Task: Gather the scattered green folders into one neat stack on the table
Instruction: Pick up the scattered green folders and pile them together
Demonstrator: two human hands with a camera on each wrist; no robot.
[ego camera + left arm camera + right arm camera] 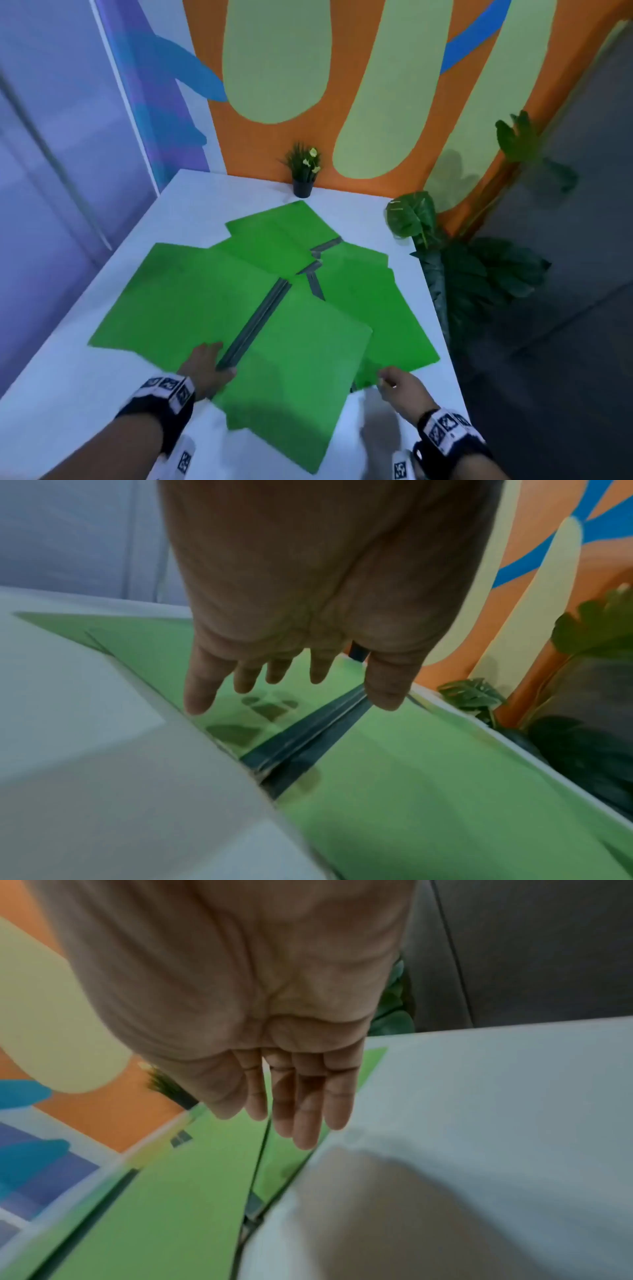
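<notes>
Reaching with fingers spread, our left hand [209,365] sits at the near folder [291,380]'s grey spine [255,325], running away from us; right hand [400,385], flat-fingered, nears its right edge.

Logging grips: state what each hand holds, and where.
Nothing is gripped. Left hand and right hand, fingers straight, hover at the folders' near edges.

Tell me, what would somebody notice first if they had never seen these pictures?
Probably the bright green folders, fanned out in an overlapping mess across the middle of the white table. Next, the two hands at the near edge: the left hand by a grey folder spine, the right hand at the corner of another folder. Behind them, a small potted plant stands against the orange wall.
</notes>
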